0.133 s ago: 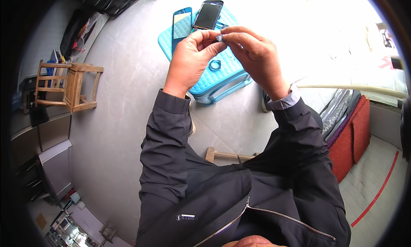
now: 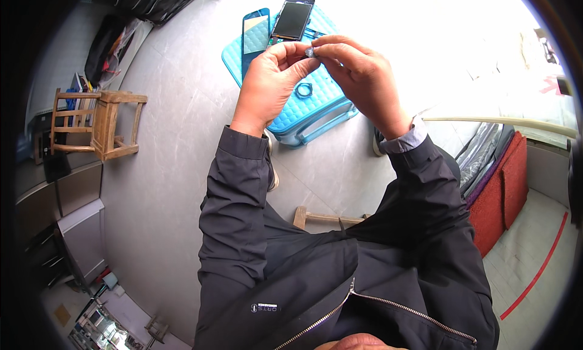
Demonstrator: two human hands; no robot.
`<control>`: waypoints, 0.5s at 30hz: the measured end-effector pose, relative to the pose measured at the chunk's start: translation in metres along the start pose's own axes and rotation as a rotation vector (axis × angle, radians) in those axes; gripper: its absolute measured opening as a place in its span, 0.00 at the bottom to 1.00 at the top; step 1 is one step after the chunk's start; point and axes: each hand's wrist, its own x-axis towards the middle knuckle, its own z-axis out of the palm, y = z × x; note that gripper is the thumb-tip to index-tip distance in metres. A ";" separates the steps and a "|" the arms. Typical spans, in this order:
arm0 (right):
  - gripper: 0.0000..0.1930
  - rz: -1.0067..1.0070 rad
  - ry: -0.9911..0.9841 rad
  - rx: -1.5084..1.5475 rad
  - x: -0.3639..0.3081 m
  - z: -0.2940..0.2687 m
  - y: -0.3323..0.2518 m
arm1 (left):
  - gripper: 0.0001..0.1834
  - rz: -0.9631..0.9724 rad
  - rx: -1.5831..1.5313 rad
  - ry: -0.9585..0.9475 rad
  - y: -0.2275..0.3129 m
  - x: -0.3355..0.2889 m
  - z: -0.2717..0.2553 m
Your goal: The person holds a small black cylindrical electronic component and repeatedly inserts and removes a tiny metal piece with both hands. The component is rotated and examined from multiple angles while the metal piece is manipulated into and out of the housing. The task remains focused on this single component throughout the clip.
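Observation:
My left hand (image 2: 262,89) and my right hand (image 2: 367,77) meet above a light-blue quilted case (image 2: 325,107). Between their fingertips is a small, shiny silver-grey piece (image 2: 310,52), too small to name. Both hands are closed in a pinch on it, and the fingers partly cover it. Just below the left fingertips, a blue ring-shaped part (image 2: 304,91) lies on the case. Beyond the hands, toward the far edge, lie a dark phone-like screen unit (image 2: 293,20) and a blue-edged glass panel (image 2: 255,39). Some small parts beside the screen unit are half hidden by my fingers.
A wooden chair (image 2: 112,122) stands on the grey tiled floor (image 2: 164,186) to the left. Part of a low wooden stool (image 2: 325,220) shows by my legs. Red matting (image 2: 501,189) and plastic-wrapped material (image 2: 480,152) lean at the right. Dark bags (image 2: 146,4) lie far left.

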 end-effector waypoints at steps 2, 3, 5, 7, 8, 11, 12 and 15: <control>0.06 -0.001 0.007 0.003 0.000 -0.002 -0.001 | 0.14 -0.015 -0.003 0.004 0.002 0.001 0.000; 0.06 -0.002 0.010 0.006 0.001 -0.002 -0.002 | 0.15 -0.013 -0.024 -0.003 0.005 -0.001 0.000; 0.07 -0.031 0.048 0.018 0.003 -0.003 -0.005 | 0.15 0.014 -0.026 -0.005 0.010 -0.003 0.001; 0.07 -0.046 0.064 0.027 0.004 -0.003 -0.008 | 0.15 0.024 -0.044 -0.007 0.013 -0.007 0.002; 0.07 -0.042 0.069 0.031 0.004 -0.004 -0.009 | 0.15 0.029 -0.065 0.000 0.013 -0.005 0.004; 0.07 -0.033 0.080 0.030 0.004 -0.005 -0.013 | 0.16 0.048 -0.058 -0.008 0.014 -0.007 0.005; 0.08 -0.038 0.082 0.016 0.004 -0.005 -0.014 | 0.16 0.051 -0.066 -0.012 0.014 -0.007 0.005; 0.08 -0.043 0.082 -0.018 0.004 -0.006 -0.017 | 0.14 0.060 -0.086 0.008 0.017 -0.010 0.008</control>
